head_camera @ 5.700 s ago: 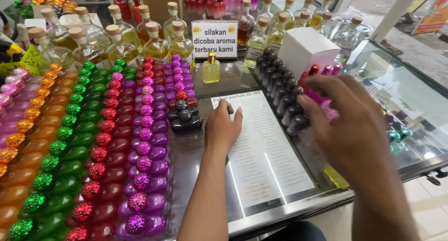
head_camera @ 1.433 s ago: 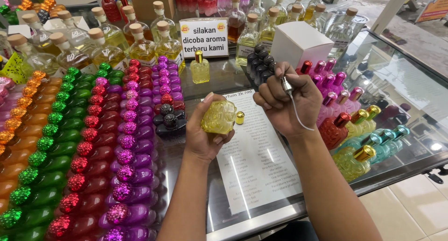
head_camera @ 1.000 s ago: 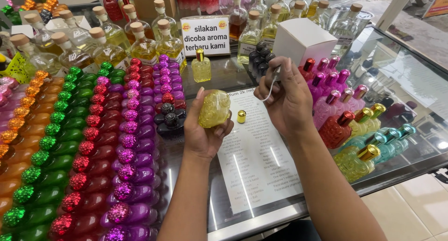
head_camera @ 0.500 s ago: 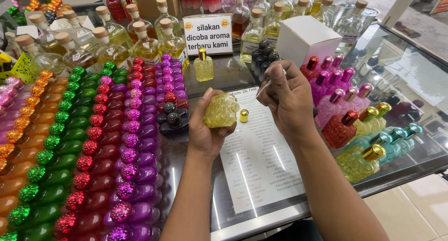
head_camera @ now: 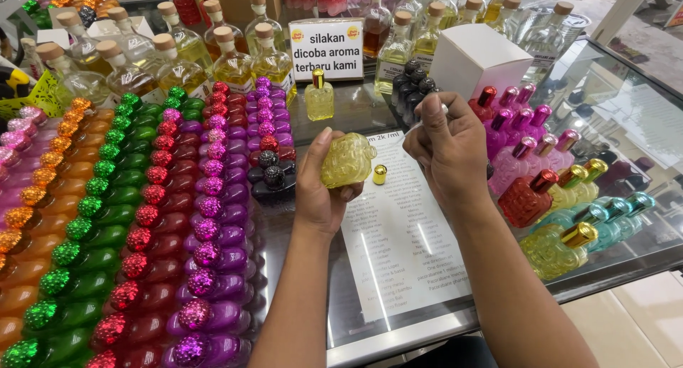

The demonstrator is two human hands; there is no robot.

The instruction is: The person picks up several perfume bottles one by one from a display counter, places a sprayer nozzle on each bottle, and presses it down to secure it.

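Left hand: the left hand is curled around a yellow bottle, holding it above the counter near its middle, tilted, neck toward the right hand.
Right hand: the right hand is closed in a loose fist just right of the bottle, apart from it; a thin pale tube pokes out from the fingers toward the bottle. What else the fist holds cannot be told.
Cap: a small gold cap stands on the printed sheet between the two hands, so the bottle looks uncapped.
Step in hand: by the look of it, the open bottle is being brought together with the tube.
Next move: it would call for lining the tube's tip up with the narrow neck while the left hand keeps the bottle steady.
Around: rows of purple, red, green and orange bottles fill the counter's left side; black bottles sit just left of the left hand; pink, red, yellow and teal bottles crowd the right edge; a white box and a sign stand toward the back edge.
In the way: little free room; the cap under the hands and the close-packed bottles either side could be knocked.
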